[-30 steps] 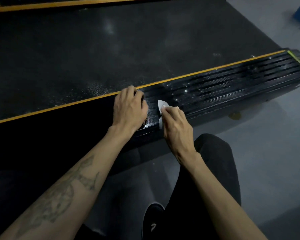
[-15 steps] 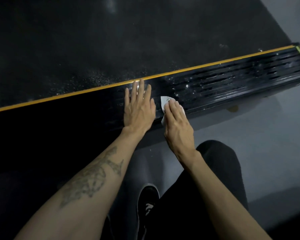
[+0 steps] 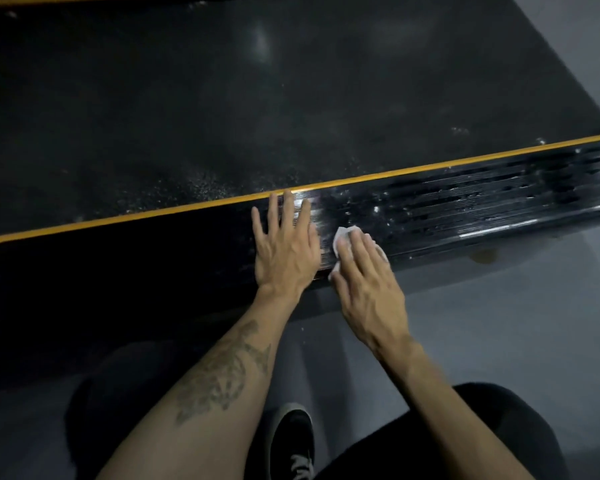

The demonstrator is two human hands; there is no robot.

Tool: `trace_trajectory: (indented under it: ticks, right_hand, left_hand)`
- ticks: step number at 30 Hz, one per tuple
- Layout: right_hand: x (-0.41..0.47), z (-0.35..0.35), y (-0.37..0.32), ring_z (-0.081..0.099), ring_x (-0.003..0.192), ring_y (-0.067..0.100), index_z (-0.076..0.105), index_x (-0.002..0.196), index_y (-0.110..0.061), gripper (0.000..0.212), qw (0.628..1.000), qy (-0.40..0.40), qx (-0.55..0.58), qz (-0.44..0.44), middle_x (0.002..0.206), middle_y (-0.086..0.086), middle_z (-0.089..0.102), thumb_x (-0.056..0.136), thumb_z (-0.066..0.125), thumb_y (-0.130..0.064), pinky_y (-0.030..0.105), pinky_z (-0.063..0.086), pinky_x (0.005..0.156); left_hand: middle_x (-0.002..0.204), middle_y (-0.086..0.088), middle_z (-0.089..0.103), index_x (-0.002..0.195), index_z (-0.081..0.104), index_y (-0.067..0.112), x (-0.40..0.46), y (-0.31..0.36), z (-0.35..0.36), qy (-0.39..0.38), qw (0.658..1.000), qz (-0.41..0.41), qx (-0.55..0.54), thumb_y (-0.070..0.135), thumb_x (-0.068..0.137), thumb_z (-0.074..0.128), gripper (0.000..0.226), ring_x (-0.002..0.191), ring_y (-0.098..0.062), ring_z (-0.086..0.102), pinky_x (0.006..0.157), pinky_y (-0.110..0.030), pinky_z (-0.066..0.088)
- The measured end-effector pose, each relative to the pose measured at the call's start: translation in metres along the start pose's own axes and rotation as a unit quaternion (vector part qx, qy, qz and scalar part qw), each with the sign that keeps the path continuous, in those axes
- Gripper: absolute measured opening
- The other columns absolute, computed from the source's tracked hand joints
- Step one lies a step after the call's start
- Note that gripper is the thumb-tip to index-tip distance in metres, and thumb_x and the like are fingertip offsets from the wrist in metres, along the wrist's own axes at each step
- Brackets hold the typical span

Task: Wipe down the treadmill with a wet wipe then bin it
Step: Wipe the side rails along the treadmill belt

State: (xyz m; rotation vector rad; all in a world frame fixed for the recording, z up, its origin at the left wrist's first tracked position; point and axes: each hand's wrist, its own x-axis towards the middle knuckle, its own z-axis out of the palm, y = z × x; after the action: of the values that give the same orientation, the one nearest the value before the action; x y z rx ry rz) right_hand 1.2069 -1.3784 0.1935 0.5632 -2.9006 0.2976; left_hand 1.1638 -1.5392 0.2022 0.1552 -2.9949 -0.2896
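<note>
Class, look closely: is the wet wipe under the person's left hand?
No, the wet wipe lies under the right hand; the left hand rests flat and bare.

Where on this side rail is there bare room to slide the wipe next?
Free: the ribbed side rail rightward of the right hand, between the yellow stripe and the grey floor. Crowded: beside the wipe, where the left hand rests flat.

Black belt (image 3: 222, 98) flecked with pale specks at centre, yellow stripe (image 3: 153, 213) edging it, glossy black ribbed rail (image 3: 465, 209) at right, white wipe (image 3: 342, 235), grey floor (image 3: 516, 306), dark tattoo (image 3: 222, 372) inked on the forearm, black shoe (image 3: 291, 441) with white laces.
</note>
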Motion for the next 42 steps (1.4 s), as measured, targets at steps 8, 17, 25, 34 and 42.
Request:
trace_trajectory:
  ticks: [8, 17, 25, 34, 42]
  right_hand:
    - [0.004, 0.005, 0.000, 0.028, 0.153, 0.035, 0.042, 0.153, -0.003, 0.056, 1.000, -0.023, 0.005, 0.014, 0.163, 0.021, 0.032, 0.104, 0.033, -0.029, 0.049, 0.028, 0.123]
    - [-0.012, 0.003, 0.007, 0.020, 0.156, 0.032, 0.034, 0.158, -0.007, 0.059, 0.998, -0.046, 0.016, 0.036, 0.167, 0.016, 0.024, 0.105, 0.030, -0.032, 0.049, 0.024, 0.125]
    - [-0.008, 0.004, 0.005, 0.013, 0.158, 0.030, 0.029, 0.160, -0.008, 0.061, 0.996, -0.045, 0.015, 0.077, 0.169, 0.015, 0.018, 0.105, 0.026, -0.033, 0.046, 0.014, 0.128]
    - [-0.008, -0.003, 0.006, 0.021, 0.156, 0.032, 0.035, 0.157, -0.006, 0.061, 0.995, -0.029, 0.032, 0.093, 0.167, 0.016, 0.025, 0.103, 0.028, -0.033, 0.045, 0.017, 0.128]
    - [0.002, 0.002, 0.011, 0.021, 0.156, 0.028, 0.037, 0.157, -0.008, 0.057, 0.993, -0.013, 0.054, 0.108, 0.167, 0.014, 0.025, 0.106, 0.027, -0.033, 0.047, 0.022, 0.126]
  left_hand:
    - [0.165, -0.010, 0.034, 0.156, 0.043, 0.021, 0.001, 0.004, -0.001, -0.001, 1.000, -0.011, 0.000, 0.042, 0.103, 0.018, 0.062, 0.156, -0.032, 0.023, 0.123, -0.064, 0.016]
    - [0.166, -0.010, 0.032, 0.157, 0.041, 0.021, 0.003, 0.006, 0.003, -0.011, 1.000, 0.006, 0.000, 0.046, 0.106, 0.018, 0.061, 0.156, -0.036, 0.020, 0.122, -0.069, 0.012]
    - [0.168, -0.008, 0.028, 0.157, 0.040, 0.020, 0.004, 0.003, 0.005, -0.015, 1.000, 0.009, -0.002, 0.044, 0.104, 0.021, 0.062, 0.157, -0.036, 0.016, 0.121, -0.071, 0.011]
    - [0.170, -0.007, 0.024, 0.159, 0.035, 0.021, 0.006, 0.004, 0.005, -0.024, 1.000, 0.010, 0.004, 0.044, 0.103, 0.021, 0.063, 0.158, -0.034, 0.012, 0.122, -0.070, 0.007]
    - [0.171, -0.005, 0.018, 0.161, 0.031, 0.024, 0.008, 0.005, 0.005, -0.033, 0.999, 0.008, 0.005, 0.048, 0.102, 0.016, 0.066, 0.159, -0.031, 0.006, 0.123, -0.067, 0.003]
